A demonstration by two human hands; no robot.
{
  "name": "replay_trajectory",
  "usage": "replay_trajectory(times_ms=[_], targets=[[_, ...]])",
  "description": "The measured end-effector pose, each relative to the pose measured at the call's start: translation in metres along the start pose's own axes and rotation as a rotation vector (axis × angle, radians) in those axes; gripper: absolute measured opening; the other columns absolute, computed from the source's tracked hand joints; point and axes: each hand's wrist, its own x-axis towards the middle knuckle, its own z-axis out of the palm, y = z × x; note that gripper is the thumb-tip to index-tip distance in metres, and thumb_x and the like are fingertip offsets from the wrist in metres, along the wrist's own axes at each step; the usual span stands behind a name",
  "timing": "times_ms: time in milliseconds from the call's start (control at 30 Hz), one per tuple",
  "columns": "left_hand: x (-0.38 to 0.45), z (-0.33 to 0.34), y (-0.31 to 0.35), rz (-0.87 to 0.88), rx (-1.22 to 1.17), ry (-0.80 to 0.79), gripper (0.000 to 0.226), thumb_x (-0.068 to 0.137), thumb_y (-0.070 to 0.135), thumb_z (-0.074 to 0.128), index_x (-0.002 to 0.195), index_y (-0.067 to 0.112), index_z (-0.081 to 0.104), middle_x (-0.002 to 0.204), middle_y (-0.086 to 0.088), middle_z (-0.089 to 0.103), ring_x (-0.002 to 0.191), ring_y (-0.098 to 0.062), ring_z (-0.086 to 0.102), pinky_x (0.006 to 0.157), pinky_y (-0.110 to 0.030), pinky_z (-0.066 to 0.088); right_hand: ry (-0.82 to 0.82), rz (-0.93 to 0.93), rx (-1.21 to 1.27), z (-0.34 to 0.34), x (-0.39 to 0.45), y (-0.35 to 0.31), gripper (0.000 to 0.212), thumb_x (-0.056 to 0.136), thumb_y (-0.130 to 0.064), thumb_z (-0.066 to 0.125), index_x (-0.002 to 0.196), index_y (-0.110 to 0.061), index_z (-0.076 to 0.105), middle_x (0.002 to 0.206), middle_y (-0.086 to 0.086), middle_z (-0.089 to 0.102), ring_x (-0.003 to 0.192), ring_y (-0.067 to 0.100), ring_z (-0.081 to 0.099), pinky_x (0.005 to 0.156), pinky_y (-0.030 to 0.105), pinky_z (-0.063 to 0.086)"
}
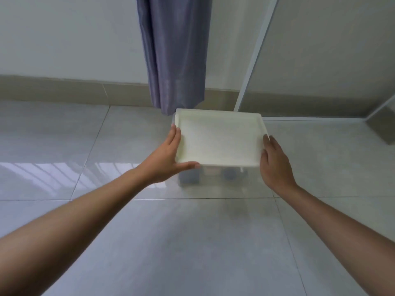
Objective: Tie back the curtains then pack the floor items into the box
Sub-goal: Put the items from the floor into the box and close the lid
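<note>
A clear plastic box stands on the tiled floor, with dark and pale items dimly visible through its front wall. A white lid lies across its top. My left hand lies along the lid's left edge with straight fingers, and its thumb runs under the front left corner. My right hand lies flat against the lid's right edge with straight fingers. A blue-grey curtain hangs gathered in a narrow bunch just behind the box, its hem just above the floor.
Glossy grey floor tiles spread around the box. A white wall with a grey skirting board runs behind. A white sliding door frame and its floor track stand at the right.
</note>
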Motion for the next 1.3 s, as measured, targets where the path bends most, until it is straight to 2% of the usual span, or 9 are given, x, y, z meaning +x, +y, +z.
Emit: replay_trajectory(times_ms=[167,333,600,1133,1300], targets=[[0.036,-0.002,-0.006,-0.013,0.010,0.027,0.119,0.072,0.068,0.059,0.151,0.013,-0.011,0.159,0.000,-0.016,0.147,-0.018,0.009,0.115,-0.027,0.016,0.039,-0.004,0.003,0.008,0.038,0.005,0.047,0.104,-0.021,0.025,0.150,-0.012,0.026,0.153,0.014,0.030,0.138,0.034,0.033,0.113,0.048,0.032],[0.067,-0.005,-0.006,-0.018,0.014,0.053,0.120,0.071,0.068,0.061,0.151,0.011,-0.008,0.160,-0.003,-0.013,0.146,-0.022,0.013,0.116,-0.031,0.019,0.058,0.065,0.068,0.006,0.070,0.002,0.049,0.102,-0.014,0.028,0.150,-0.007,0.023,0.152,0.012,0.034,0.138,0.030,0.034,0.115,0.039,0.028],[0.100,-0.011,-0.006,-0.055,0.045,0.052,0.116,0.073,0.067,0.062,0.152,0.011,-0.003,0.160,-0.006,-0.009,0.147,-0.025,0.009,0.116,-0.033,0.014,0.102,0.113,0.085,0.010,0.103,0.003,0.049,0.100,-0.011,0.028,0.149,-0.008,0.029,0.152,0.010,0.036,0.138,0.028,0.035,0.115,0.034,0.026],[0.111,-0.008,-0.015,-0.040,0.049,0.092,0.117,0.071,0.072,0.060,0.152,0.014,-0.001,0.161,-0.002,-0.002,0.146,-0.023,0.013,0.116,-0.036,0.019,0.133,0.109,0.120,0.017,0.114,0.007,0.053,0.097,-0.006,0.027,0.149,-0.009,0.029,0.151,0.009,0.036,0.138,0.028,0.035,0.115,0.035,0.027],[0.110,-0.008,-0.014,-0.039,0.050,0.095,0.115,0.073,0.069,0.060,0.152,0.014,-0.001,0.161,-0.003,-0.004,0.146,-0.022,0.010,0.116,-0.034,0.017,0.148,0.104,0.114,0.019,0.115,0.008,0.052,0.096,-0.005,0.027,0.149,-0.008,0.030,0.150,0.010,0.038,0.137,0.029,0.036,0.114,0.035,0.028]])
